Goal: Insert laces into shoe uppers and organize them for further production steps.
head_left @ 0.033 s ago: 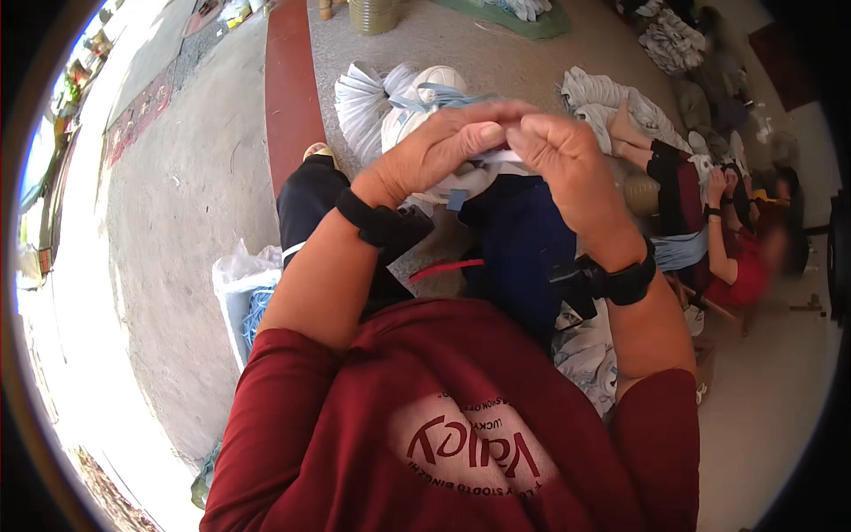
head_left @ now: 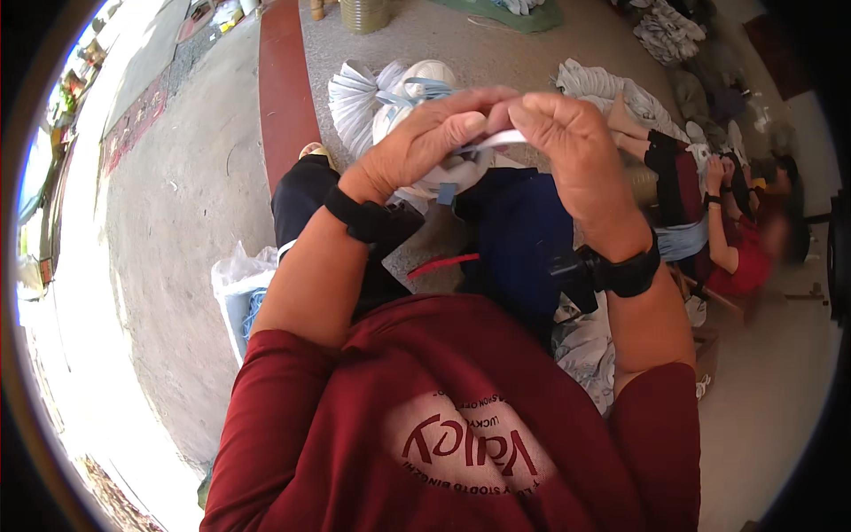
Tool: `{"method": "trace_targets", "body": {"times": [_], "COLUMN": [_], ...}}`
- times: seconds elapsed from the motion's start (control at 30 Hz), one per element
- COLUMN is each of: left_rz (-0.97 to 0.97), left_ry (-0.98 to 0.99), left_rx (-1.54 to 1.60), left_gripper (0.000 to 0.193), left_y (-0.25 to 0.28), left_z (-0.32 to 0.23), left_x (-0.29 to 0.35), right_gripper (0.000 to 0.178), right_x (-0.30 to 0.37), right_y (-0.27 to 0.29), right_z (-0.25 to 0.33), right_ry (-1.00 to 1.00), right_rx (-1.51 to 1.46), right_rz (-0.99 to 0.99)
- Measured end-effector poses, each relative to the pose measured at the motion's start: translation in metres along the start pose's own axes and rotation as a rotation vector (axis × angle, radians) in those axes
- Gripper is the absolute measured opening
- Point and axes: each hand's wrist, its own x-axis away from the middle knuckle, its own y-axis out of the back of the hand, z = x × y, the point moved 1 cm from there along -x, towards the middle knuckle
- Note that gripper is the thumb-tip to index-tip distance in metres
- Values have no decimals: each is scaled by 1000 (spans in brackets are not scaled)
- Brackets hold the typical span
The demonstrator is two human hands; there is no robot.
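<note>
My left hand [head_left: 425,142] and my right hand [head_left: 572,151] are raised close together, fingers pinched. Between them a narrow white strip [head_left: 507,137] is gripped, its near end at my right thumb. The left fingertips lie against its other end, partly hidden by the thumb. Behind and below my left hand are a fan-shaped bundle of white pleated material [head_left: 353,106] and a white rounded bundle [head_left: 430,73] with a light blue ribbon [head_left: 427,89] around it. A small blue-grey tab [head_left: 447,193] hangs below the hands, near my knees.
At my left stands a white bin [head_left: 232,301] with a plastic liner and blue cord. A person in a red top [head_left: 731,257] sits to the right, near a long white bundle [head_left: 612,93]. A ribbed yellowish tin [head_left: 365,14] stands ahead. White material [head_left: 589,350] lies by my right elbow.
My right hand has shifted slightly right, away from the left, and more of the white strip shows between them. The view has shifted slightly.
</note>
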Motion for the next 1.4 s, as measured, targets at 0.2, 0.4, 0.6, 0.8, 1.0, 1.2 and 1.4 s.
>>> {"method": "trace_targets", "body": {"times": [0.2,0.4,0.6,0.8,1.0,1.2,1.4], "left_rz": [74,67,-18,-3,33,-11,-33], "left_ry": [233,303,341,311,317,350,381], "left_rx": [-54,-251,-304,-315,-326,-335,-323], "left_gripper": [30,22,19,24,31,26,25], "left_y": [11,-2,4,13,25,22,22], "left_z": [-7,-13,-10,-1,2,0,5], "left_x": [10,5,6,3,6,-1,-2], "right_gripper": [24,26,28,30,18,32,43], "right_x": [18,99,291,488,520,487,485], "right_y": [34,137,159,86,88,90,107], "right_z": [10,-29,-160,-231,-188,-206,-232], "right_ry": [-17,112,-676,-1419,-1359,-808,-1298], "right_rx": [-675,-782,-105,899,1022,1031,929], "right_rz": [93,81,-732,-301,-642,-687,-871]}}
